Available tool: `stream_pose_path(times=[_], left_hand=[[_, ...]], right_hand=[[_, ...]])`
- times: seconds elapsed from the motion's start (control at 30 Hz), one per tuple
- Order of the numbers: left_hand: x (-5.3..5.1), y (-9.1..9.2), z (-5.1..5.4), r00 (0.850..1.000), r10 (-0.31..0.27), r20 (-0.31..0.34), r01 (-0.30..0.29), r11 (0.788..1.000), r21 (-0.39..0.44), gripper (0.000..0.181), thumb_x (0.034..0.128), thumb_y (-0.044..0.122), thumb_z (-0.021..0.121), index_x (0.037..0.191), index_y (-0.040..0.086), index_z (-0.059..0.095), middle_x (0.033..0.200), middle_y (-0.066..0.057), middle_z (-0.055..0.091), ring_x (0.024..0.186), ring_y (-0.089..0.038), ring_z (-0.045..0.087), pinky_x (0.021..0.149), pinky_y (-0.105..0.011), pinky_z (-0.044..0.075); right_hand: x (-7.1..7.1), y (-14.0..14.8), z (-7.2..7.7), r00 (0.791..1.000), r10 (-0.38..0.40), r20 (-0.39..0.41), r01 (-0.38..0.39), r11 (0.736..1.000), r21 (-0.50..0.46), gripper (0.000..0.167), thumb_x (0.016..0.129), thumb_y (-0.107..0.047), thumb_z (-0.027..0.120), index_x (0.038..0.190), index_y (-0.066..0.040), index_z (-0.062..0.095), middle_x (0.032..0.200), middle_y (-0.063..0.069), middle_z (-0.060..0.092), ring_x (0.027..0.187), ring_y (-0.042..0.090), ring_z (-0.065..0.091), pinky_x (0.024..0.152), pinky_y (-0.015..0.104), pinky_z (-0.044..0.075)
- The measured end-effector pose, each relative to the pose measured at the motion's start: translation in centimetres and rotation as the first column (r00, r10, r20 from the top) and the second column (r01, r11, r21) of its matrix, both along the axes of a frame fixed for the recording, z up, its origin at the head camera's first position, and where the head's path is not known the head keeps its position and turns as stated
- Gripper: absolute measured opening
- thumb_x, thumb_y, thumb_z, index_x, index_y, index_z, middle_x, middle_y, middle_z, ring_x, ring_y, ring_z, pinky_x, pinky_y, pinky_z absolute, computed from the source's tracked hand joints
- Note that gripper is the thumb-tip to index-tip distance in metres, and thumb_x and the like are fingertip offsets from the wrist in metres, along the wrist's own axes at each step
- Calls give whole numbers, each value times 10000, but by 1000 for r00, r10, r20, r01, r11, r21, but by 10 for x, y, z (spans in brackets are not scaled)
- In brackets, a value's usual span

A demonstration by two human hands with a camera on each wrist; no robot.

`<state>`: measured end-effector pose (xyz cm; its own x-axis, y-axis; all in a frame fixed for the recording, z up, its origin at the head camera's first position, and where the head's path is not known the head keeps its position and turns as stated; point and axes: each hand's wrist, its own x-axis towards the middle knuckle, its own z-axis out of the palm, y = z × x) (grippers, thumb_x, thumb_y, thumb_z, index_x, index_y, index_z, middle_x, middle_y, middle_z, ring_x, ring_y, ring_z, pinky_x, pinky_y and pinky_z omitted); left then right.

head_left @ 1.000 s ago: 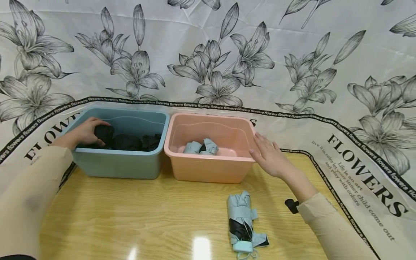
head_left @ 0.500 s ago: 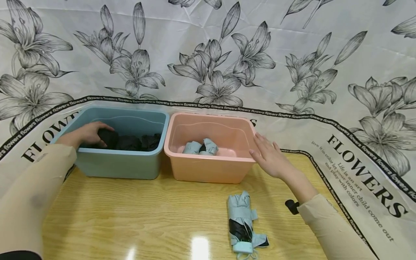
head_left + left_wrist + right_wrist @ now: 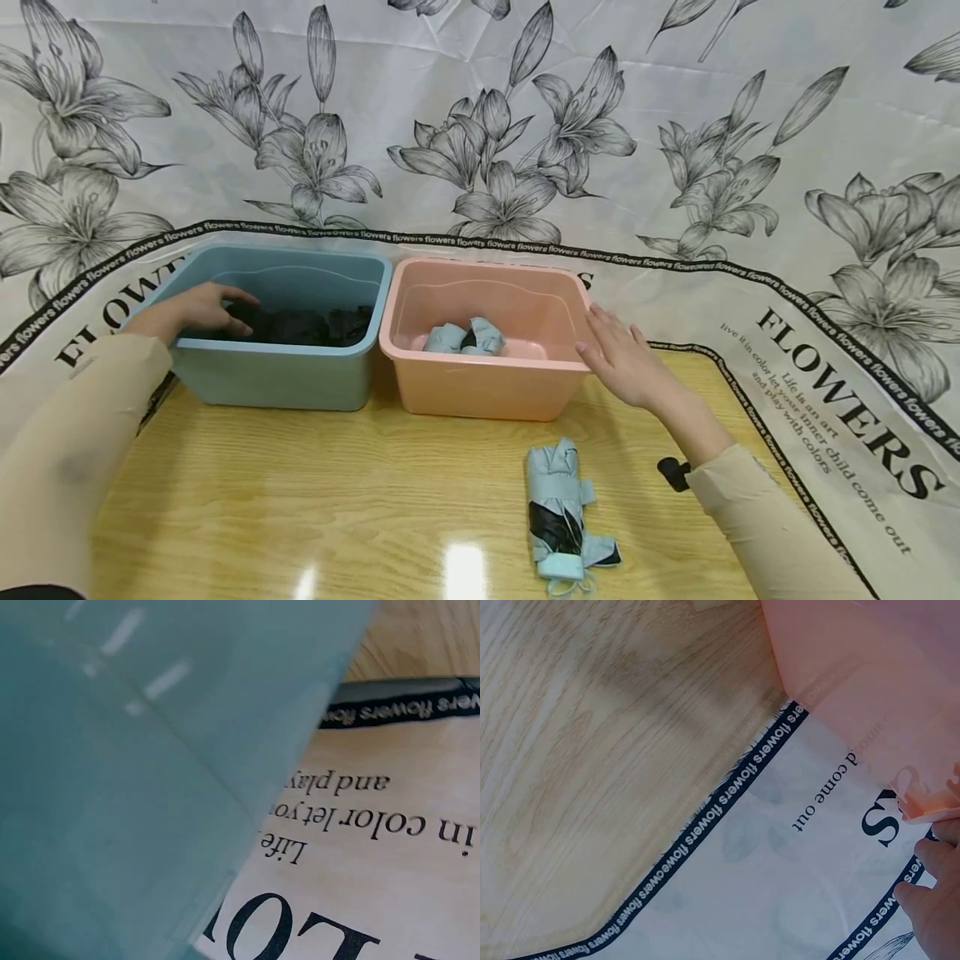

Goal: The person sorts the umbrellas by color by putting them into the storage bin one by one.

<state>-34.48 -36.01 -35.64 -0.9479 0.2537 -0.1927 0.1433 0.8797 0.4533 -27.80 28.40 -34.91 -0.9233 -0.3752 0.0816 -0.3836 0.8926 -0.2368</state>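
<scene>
My left hand (image 3: 198, 312) reaches over the near left rim of the blue bin (image 3: 277, 375). Its thumb and fingers are spread just above a dark bundle (image 3: 251, 319), which lies beside other black fabric bundles (image 3: 300, 327); the fingers look apart from it. With fairly straight fingers, my right hand (image 3: 622, 354) rests against the right end of the pink bin (image 3: 480, 387), also seen at the edge of the right wrist view. Inside that bin are light blue fabric bundles (image 3: 465, 337). A folded light blue and black umbrella (image 3: 557, 512) lies on the table. The left wrist view shows no fingers.
Both bins stand side by side at the back of the wooden table (image 3: 337, 500). Behind them hangs a flower-printed cloth (image 3: 480, 125), which also runs along the table's sides. A small black object (image 3: 673, 473) shows by the right sleeve.
The dark bundle has gone lower into the blue bin, and my left hand has let go of it. My right hand stays at the pink bin.
</scene>
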Motion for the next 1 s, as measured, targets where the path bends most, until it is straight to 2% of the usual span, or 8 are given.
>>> stream_pose_path(times=[0.2,0.3,0.43,0.6,0.7,0.87,0.93,1.0], left_hand=[[12,6,7,1000,-6,-9,7,1000,30,607,1012,183,666,1455,-162,434,1441,-450,404,1318,-638,374,1027,-723,386],[20,9,11,999,5,-44,-4,1000,29,624,1030,179,637,1472,-186,389,1412,-449,435,1282,-626,426,1008,-705,413],[29,13,17,995,43,-95,-38,997,63,666,1060,202,603,1524,-174,309,1423,-430,435,1280,-608,454,995,-688,432],[40,24,22,985,99,-144,-77,986,146,703,1091,284,563,1584,-111,254,1456,-362,452,1316,-559,457,991,-662,444],[49,33,22,970,140,-200,-97,973,208,690,1094,318,551,1594,-73,280,1447,-333,471,1286,-517,491,946,-630,471],[70,53,20,928,196,-316,-91,944,317,660,1085,335,563,1605,2,333,1426,-281,506,1219,-443,541,836,-512,507],[79,62,19,910,223,-350,-85,926,367,650,1081,346,569,1610,38,349,1426,-251,522,1198,-374,546,811,-416,498],[88,71,17,894,256,-369,-80,900,429,635,1079,346,576,1615,80,364,1426,-216,531,1167,-263,542,786,-316,475]], right_hand=[[0,0,-1,1000,-5,-1,5,1000,0,739,1127,-505,264,1661,-12,131,1734,177,67,1580,436,63,1226,670,2],[0,0,0,1000,-2,-1,2,1000,-5,738,1128,-504,267,1660,-11,134,1734,176,69,1581,432,61,1229,665,-2],[0,-1,1,1000,4,1,-4,1000,-10,741,1127,-506,269,1660,-9,133,1733,182,70,1581,435,60,1229,664,-5],[1,-1,1,1000,0,-4,0,1000,-10,738,1128,-500,275,1657,-2,142,1731,189,75,1578,441,66,1225,673,2],[0,-1,1,1000,0,-11,0,1000,-10,735,1129,-495,276,1656,0,144,1730,191,79,1578,442,70,1225,675,7],[0,-1,1,1000,3,-7,-3,1000,-13,732,1129,-487,285,1656,0,141,1731,184,70,1578,440,69,1223,676,6],[0,-1,1,1000,2,-6,-2,1000,-12,734,1129,-489,283,1656,1,140,1733,177,63,1579,438,68,1224,675,8],[0,-1,1,1000,2,-5,-2,1000,-11,737,1129,-493,280,1656,2,138,1734,171,57,1580,436,65,1224,675,10]])
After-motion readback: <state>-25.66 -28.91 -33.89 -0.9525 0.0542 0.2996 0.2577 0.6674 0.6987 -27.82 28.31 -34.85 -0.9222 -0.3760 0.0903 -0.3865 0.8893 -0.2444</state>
